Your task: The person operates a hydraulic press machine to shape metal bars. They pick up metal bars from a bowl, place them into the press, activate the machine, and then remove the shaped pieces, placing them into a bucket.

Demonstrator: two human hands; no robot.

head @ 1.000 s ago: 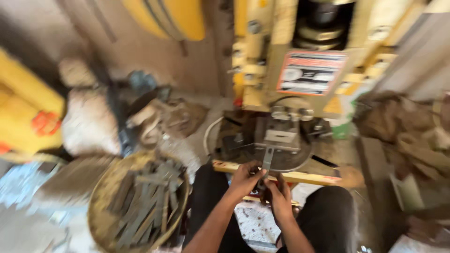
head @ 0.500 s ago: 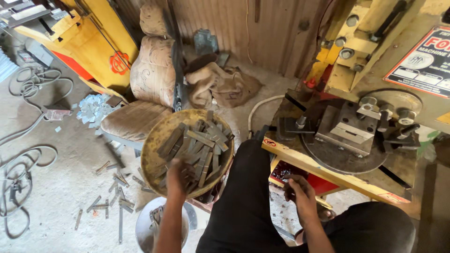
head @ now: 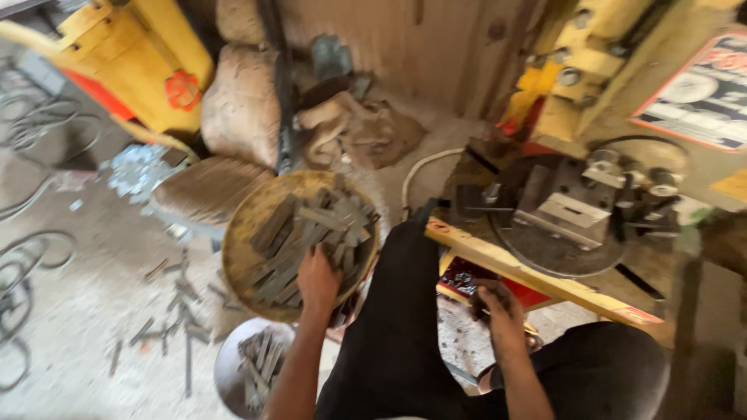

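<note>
You are looking down at your own lap, your legs in dark trousers (head: 405, 334) filling the bottom middle. Your two hands are working well apart, one on each side of your left thigh. Your left hand (head: 319, 280) is reaching out and resting on a heap of flat grey metal strips (head: 311, 233); it is blurred, so whether its fingers are closing on a strip cannot be told. Those strips are lying piled in a wide, shallow, yellowish pan (head: 241, 257) just left of your knee. Your right hand (head: 498, 311) is sitting lower, between your legs, with fingers curled around something small and dark that is too blurred to name. Just below the big pan, a smaller round metal bowl (head: 233, 365) is holding more strips. Loose strips are lying scattered on the dusty floor (head: 93, 311) to the left. Beyond your right hand, a yellow bar (head: 545, 276) is running across the front of a round dark machine plate (head: 560, 218). Farther back, stuffed sacks (head: 241, 101) are leaning against a yellow machine (head: 132, 62).
</note>
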